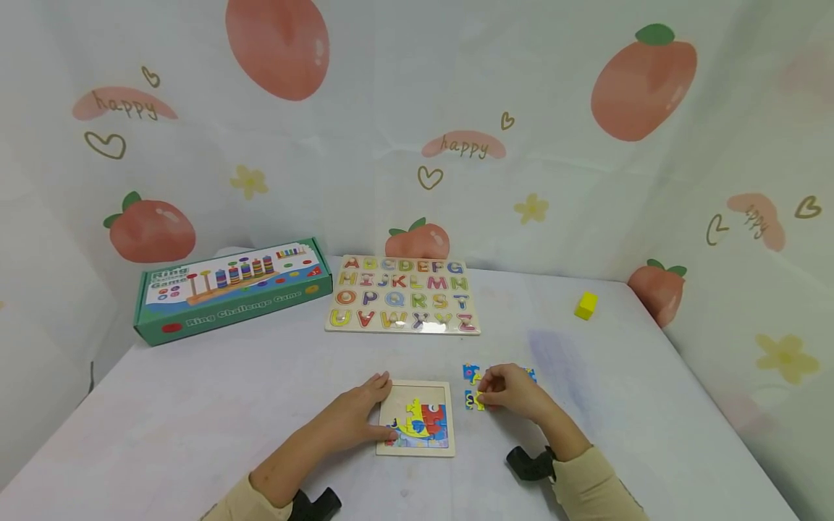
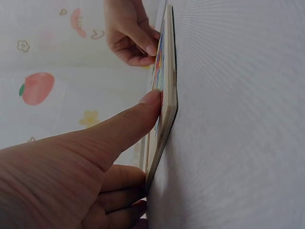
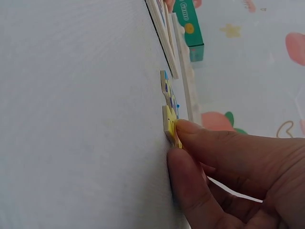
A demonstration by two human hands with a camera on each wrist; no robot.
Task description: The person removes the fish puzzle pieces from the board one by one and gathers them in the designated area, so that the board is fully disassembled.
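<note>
A square wooden puzzle tray (image 1: 420, 388) lies flat on the table, partly filled with jigsaw pieces of a yellow, red and blue picture. Along its left side rests my left hand (image 1: 350, 416), fingers at the upper left edge. The left thumb (image 2: 151, 98) presses on the face of the tray near its lower left corner. To the right of the tray, my right hand (image 1: 517, 394) pinches a yellow puzzle piece (image 3: 168, 120) between thumb and forefinger, low over the table. Other loose pieces (image 1: 470, 373) lie around that hand, some hidden beneath it.
Behind the tray lies a wooden alphabet board (image 1: 402, 295). A green ring game box (image 1: 234, 289) stands at the back left. One yellow block (image 1: 586, 305) sits at the far right. A printed curtain (image 1: 365, 145) hangs behind the white table (image 1: 215, 391).
</note>
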